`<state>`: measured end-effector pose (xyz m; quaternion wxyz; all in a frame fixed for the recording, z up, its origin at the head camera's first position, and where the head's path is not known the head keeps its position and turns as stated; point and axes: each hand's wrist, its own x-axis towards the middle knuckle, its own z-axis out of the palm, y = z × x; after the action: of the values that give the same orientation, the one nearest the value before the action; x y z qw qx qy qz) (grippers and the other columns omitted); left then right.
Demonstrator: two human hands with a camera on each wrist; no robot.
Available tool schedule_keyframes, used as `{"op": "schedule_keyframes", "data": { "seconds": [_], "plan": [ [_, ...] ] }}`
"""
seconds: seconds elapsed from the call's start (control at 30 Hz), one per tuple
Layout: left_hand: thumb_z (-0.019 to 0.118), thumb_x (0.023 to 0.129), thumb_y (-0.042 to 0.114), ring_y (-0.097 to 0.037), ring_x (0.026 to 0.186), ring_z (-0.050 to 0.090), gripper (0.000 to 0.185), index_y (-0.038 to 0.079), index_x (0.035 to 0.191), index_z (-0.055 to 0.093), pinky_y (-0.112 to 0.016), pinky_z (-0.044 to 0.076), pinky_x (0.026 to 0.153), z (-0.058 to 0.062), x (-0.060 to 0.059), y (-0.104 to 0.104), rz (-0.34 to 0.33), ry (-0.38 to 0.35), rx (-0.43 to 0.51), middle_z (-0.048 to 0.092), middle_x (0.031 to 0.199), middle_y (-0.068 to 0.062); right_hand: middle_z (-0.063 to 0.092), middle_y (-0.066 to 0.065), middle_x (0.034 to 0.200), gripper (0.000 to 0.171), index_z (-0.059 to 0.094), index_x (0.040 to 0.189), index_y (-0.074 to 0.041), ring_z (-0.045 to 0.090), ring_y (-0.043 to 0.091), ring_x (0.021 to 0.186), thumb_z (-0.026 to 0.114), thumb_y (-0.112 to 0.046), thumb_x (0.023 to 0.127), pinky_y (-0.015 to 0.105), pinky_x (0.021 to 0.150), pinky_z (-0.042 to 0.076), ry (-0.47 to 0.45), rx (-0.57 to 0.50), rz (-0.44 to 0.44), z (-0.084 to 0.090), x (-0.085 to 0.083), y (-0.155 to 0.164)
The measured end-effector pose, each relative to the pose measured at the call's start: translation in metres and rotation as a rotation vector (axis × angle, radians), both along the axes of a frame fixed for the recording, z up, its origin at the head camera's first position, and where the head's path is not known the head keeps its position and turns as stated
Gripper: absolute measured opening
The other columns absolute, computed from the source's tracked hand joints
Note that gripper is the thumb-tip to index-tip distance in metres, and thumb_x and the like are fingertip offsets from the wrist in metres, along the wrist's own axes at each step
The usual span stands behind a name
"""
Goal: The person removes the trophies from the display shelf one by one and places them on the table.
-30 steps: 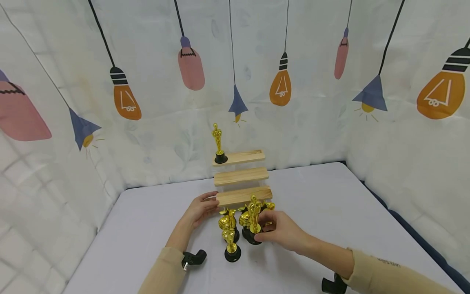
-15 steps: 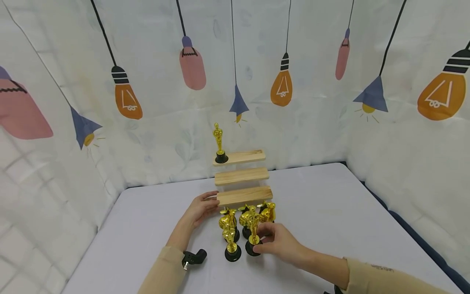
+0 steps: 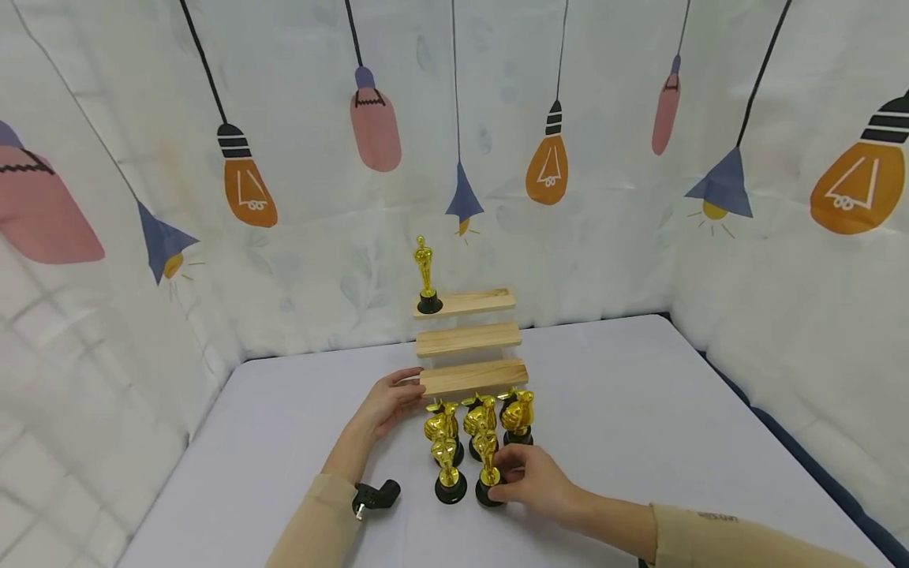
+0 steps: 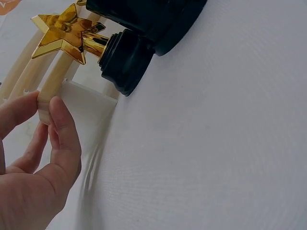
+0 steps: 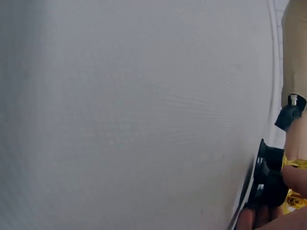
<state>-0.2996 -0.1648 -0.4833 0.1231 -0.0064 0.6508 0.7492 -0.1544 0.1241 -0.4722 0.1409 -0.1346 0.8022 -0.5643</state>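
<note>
My left hand (image 3: pixel 387 404) pinches the left end of the lowest wooden shelf (image 3: pixel 474 379) of a three-step rack. In the left wrist view, thumb and fingers close on the plank's end (image 4: pixel 45 108). My right hand (image 3: pixel 540 483) grips a gold statuette trophy (image 3: pixel 487 451) by its lower part; its black base looks to be at the table. To its left stands another gold trophy (image 3: pixel 448 473) on a round black base. Behind them is a row of gold trophies (image 3: pixel 518 414) with stars. One star trophy (image 4: pixel 62 33) appears close up in the left wrist view.
A gold statuette (image 3: pixel 424 272) stands at the left end of the top shelf (image 3: pixel 476 302). The middle shelf (image 3: pixel 469 339) is bare wood. White cloth covers the table (image 3: pixel 625 402). A printed curtain (image 3: pixel 319 260) encloses the back and sides.
My right hand has drawn the gold statuette trophy toward me, out from among the back trophies, to beside the front left one. My left hand has stayed at the shelf.
</note>
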Motion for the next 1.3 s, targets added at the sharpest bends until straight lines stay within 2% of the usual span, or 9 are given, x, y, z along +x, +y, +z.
{"op": "schedule_keyframes", "data": {
  "seconds": [0.17, 0.6, 1.03, 1.3],
  "plan": [
    [0.068, 0.096, 0.000, -0.020, 0.096, 0.068, 0.055, -0.007, 0.147, 0.047, -0.037, 0.058, 0.089, -0.001, 0.000, 0.000, -0.007, 0.010, -0.007, 0.059, 0.123, -0.019, 0.066, 0.002, 0.101, 0.034, 0.068, 0.107, -0.001, 0.061, 0.019, 0.091, 0.087, -0.005, 0.078, 0.028, 0.077, 0.054, 0.026, 0.068, -0.004, -0.003, -0.003, -0.002],
    [0.069, 0.095, 0.000, -0.021, 0.096, 0.069, 0.055, -0.006, 0.145, 0.049, -0.036, 0.059, 0.086, 0.000, 0.001, 0.000, 0.012, 0.005, -0.014, 0.059, 0.122, -0.019, 0.064, -0.001, 0.093, 0.030, 0.067, 0.098, -0.004, 0.062, 0.019, 0.083, 0.088, -0.006, 0.078, 0.026, 0.070, 0.054, 0.204, 0.169, -0.027, -0.005, -0.009, -0.009],
    [0.070, 0.094, 0.000, -0.023, 0.098, 0.069, 0.054, -0.004, 0.145, 0.051, -0.035, 0.059, 0.086, -0.002, -0.001, 0.000, 0.013, -0.008, -0.018, 0.058, 0.128, -0.022, 0.065, 0.001, 0.097, 0.040, 0.066, 0.108, -0.004, 0.064, 0.021, 0.087, 0.089, -0.004, 0.075, 0.030, 0.076, 0.058, 0.269, 0.125, -0.024, -0.004, -0.001, 0.000],
    [0.070, 0.094, 0.001, -0.022, 0.098, 0.068, 0.054, -0.004, 0.144, 0.052, -0.036, 0.059, 0.088, -0.002, -0.001, 0.000, 0.010, 0.002, -0.023, 0.058, 0.129, -0.022, 0.066, 0.002, 0.090, 0.029, 0.067, 0.101, -0.004, 0.064, 0.010, 0.081, 0.085, 0.001, 0.078, 0.027, 0.073, 0.059, 0.322, 0.085, -0.010, -0.002, 0.004, 0.017]
  ]
}}
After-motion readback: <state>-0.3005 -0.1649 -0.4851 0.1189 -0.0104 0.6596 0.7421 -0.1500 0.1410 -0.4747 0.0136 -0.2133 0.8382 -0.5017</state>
